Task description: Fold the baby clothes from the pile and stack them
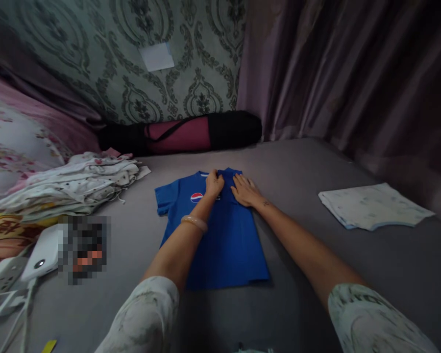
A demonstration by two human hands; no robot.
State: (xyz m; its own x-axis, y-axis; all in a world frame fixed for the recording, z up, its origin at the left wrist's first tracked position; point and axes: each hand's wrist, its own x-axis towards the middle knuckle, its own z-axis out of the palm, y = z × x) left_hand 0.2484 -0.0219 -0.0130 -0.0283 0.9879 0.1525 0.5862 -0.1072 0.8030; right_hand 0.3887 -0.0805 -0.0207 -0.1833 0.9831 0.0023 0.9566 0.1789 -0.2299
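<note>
A blue T-shirt [220, 245] lies front up on the grey bed sheet, with a round red, white and blue logo on its chest. Its left-hand sleeve is spread out, while the right-hand side is folded inward near the shoulder. My left hand [215, 184] is closed at the shirt's upper chest, just below the collar, gripping the fabric; its fingertips are partly hidden. Flat on the folded part beside it rests my right hand [244, 190], fingers stretched out. A pale bangle [194, 223] circles my left wrist.
A folded white garment [375, 206] lies at the right. Stacked clothes [81, 181] sit at the left, behind a white power bank [46, 252] and a power strip [3, 277] with cables. A black and maroon bag [183, 133] runs along the wall.
</note>
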